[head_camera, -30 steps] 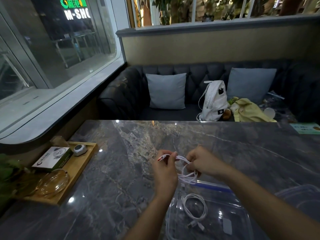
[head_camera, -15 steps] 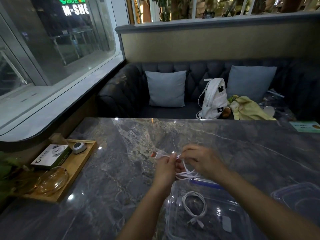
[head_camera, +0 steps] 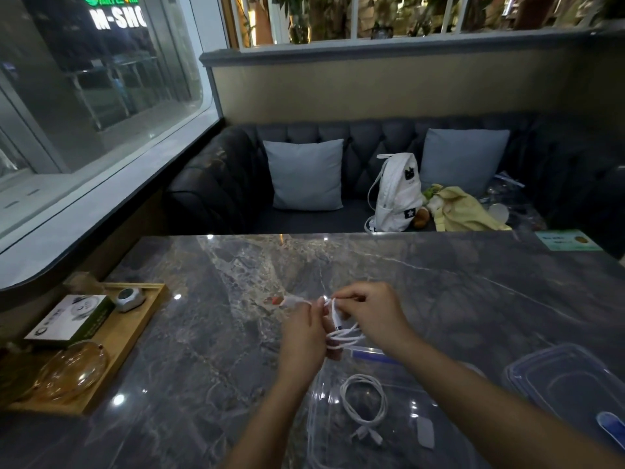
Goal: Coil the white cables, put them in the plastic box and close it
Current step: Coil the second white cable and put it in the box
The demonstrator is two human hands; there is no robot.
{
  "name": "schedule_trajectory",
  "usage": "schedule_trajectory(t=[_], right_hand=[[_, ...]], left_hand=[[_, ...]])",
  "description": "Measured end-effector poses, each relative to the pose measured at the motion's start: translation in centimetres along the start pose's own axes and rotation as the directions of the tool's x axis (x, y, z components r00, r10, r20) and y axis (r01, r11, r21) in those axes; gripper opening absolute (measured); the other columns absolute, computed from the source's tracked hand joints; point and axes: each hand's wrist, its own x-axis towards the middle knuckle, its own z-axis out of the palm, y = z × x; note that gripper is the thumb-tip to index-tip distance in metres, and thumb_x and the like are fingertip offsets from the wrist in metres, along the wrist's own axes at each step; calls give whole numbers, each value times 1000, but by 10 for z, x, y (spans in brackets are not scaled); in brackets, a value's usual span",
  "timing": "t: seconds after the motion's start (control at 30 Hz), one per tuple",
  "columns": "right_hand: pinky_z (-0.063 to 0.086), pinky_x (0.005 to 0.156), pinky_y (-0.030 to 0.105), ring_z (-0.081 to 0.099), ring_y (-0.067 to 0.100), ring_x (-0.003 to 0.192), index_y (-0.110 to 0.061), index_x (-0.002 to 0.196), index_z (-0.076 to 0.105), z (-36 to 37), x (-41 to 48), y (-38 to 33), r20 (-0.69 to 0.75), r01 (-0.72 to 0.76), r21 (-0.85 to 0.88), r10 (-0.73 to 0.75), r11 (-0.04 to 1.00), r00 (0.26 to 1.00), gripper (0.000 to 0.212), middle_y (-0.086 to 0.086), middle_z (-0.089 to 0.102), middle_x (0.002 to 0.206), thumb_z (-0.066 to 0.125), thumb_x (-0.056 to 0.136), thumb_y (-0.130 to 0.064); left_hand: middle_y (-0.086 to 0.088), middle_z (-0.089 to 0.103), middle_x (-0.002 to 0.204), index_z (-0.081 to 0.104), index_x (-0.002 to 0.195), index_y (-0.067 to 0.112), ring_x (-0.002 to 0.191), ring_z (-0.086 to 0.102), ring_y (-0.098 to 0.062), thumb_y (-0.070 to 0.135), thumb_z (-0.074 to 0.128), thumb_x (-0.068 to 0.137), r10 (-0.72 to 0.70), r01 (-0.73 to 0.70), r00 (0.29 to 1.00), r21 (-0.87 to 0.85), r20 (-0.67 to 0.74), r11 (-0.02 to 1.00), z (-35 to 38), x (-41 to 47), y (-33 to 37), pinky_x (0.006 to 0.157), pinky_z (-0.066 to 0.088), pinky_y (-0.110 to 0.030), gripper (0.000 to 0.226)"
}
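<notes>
1. White cable point(head_camera: 343, 337) number two is up in my hands, above the table point(head_camera: 209, 350), just past the far edge of the plastic box point(head_camera: 313, 411).
2. Left hand point(head_camera: 301, 336) has its fingers curled round the bundle of loops, and the orange-tipped plug point(head_camera: 287, 301) sticks out toward 10 o'clock. Right hand point(head_camera: 372, 316) pinches the free strand at the top of the bundle, looks like mid-wrap to me.
3. Done so far: one coiled cable point(head_camera: 363, 397) lies flat inside the box, at 5 o'clock from my hands, plugs pointing back at me.
4. Left to do, as I read it: finish this coil, drop it in next to the first one, then grab the lid point(head_camera: 568, 380), which sits on the table off at 4 o'clock, not on the box.
5. So I'd call it a bit past halfway. I can't spot any other loose white cables, but the near side of the box runs out of view, so no promises.
</notes>
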Motion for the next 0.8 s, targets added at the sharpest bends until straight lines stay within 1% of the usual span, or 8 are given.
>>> schedule_trajectory(t=[0.13, 0.23, 0.3, 0.4, 0.47, 0.57, 0.7, 0.8], right_hand=[[39, 41, 20, 51, 12, 37, -15, 56, 65, -4, 4, -3, 1, -153, 133, 154, 979, 988, 23, -1, 56, 39, 70, 78, -17], [37, 39, 19, 46, 10, 35, -12, 56, 65, -6, 6, -5, 23, -160, 160, 158, 974, 987, 21, -2, 52, 38, 71, 76, -11], [38, 41, 15, 46, 2, 37, -18, 56, 66, -5, 4, -7, 14, -76, 79, 75, 994, 997, 21, -7, 55, 39, 73, 74, -9], [44, 54, 19, 52, 1, 50, -16, 63, 69, -2, -1, -6, 11, 83, -93, -82, 992, 997, 12, -9, 61, 53, 73, 74, -11], [45, 62, 31, 56, 13, 60, -10, 69, 71, 0, -5, -5, 45, 189, -217, -184, 958, 982, 8, 3, 65, 65, 73, 74, -15], [46, 65, 33, 57, 18, 66, -7, 73, 71, -1, -7, -5, 97, 255, -322, -237, 912, 967, 10, 9, 67, 73, 74, 73, -17], [43, 60, 28, 50, 11, 61, -15, 69, 64, -4, -7, -2, 125, 226, -389, -192, 893, 973, 13, -4, 59, 66, 74, 74, -22], [49, 62, 37, 57, 18, 63, -22, 81, 57, -7, -7, 2, 94, 148, -386, -120, 910, 988, 18, 1, 61, 67, 73, 74, -24]], left_hand=[[0, 51, 44, 53, 59, 13, 37, 50, -10, 24, 38, 99, 168, -152, 984, 240, -51, 959, 3, -6, -4, 43, 42, -25, 43], [-6, 60, 53, 65, 72, 0, 47, 57, -17, 24, 51, 93, -106, 88, 990, -176, -94, 980, 3, 1, -3, 46, 46, -24, 35], [-7, 63, 57, 65, 78, -2, 46, 58, -14, 20, 57, 89, -351, 311, 936, -488, 11, 815, 1, 9, 0, 46, 49, -23, 26], [-4, 60, 50, 60, 74, 2, 36, 51, -9, 14, 60, 86, -447, 406, 885, -680, 127, 611, -4, 16, 0, 37, 43, -17, 17], [-3, 60, 48, 62, 66, 6, 35, 51, -9, 10, 63, 85, -386, 309, 922, -552, -24, 774, -5, 17, -4, 35, 41, -17, 19], [4, 59, 45, 61, 52, 20, 41, 51, -4, 8, 61, 84, -18, 21, 980, 14, -198, 1000, -7, 13, -9, 41, 41, -21, 34], [1, 63, 67, 67, 72, 12, 60, 55, -10, 7, 52, 89, 245, -219, 969, 430, -7, 876, -7, 9, -9, 57, 40, -29, 22], [-6, 63, 87, 67, 92, 8, 74, 54, -10, 5, 51, 89, 296, -354, 933, 390, 203, 850, -7, 7, -12, 65, 40, -17, 16]])
